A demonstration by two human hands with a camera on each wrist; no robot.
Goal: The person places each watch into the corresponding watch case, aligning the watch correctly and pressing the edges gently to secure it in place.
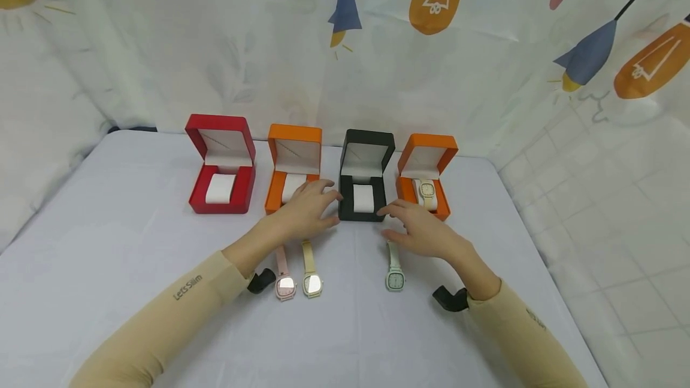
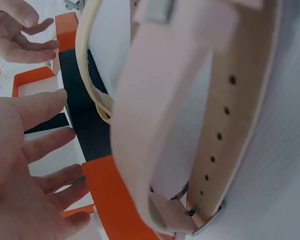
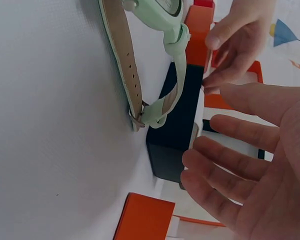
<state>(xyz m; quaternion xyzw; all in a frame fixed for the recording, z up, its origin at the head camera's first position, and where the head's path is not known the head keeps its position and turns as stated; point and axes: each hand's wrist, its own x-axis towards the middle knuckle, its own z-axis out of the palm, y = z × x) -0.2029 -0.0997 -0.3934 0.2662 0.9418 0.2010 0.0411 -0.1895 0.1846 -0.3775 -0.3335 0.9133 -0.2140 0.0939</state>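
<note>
My left hand (image 1: pixel 309 208), fingers spread and holding nothing, hovers in front of an orange box (image 1: pixel 295 132) and reaches toward the black box (image 1: pixel 367 136). On the other side of the black box is my right hand (image 1: pixel 423 227), its fingers loosely bent with nothing in them. A white cushion (image 1: pixel 363 199) sits in the black box. Below my left hand lie a pink watch (image 1: pixel 285 287) and a yellow watch (image 1: pixel 312 284). A mint green watch (image 1: pixel 395 280) lies below my right hand. The pink strap (image 2: pixel 155 95) fills much of the left wrist view.
An open red box (image 1: pixel 222 124) with a white cushion (image 1: pixel 220 188) stands at the far left. At the right, another orange box (image 1: pixel 431 140) holds a cream watch (image 1: pixel 427 190). A white cloth covers the table (image 1: pixel 215 328), and a printed curtain (image 1: pixel 269 47) hangs behind.
</note>
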